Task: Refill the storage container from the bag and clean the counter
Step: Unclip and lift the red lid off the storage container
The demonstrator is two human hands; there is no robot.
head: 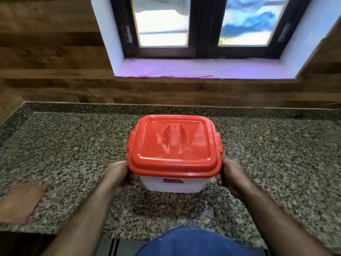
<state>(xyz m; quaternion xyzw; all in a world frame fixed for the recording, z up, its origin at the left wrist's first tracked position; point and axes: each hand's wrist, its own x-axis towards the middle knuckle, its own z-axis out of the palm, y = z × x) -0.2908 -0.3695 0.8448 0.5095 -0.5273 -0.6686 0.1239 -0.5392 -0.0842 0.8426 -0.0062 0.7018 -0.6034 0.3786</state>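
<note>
A white plastic storage container [173,184] with a red lid [175,146] stands upright in the middle of the speckled granite counter [73,154]. The lid is on, with side latches and a moulded handle in its top. My left hand [118,174] grips the container's left side just under the lid. My right hand [231,175] grips its right side at the same height. No bag is in view.
An orange-brown cloth [20,202] lies flat at the counter's left front edge. A wood-panelled wall and a window with a pink-lined sill [203,68] rise behind the counter. The counter's front edge runs just ahead of my body.
</note>
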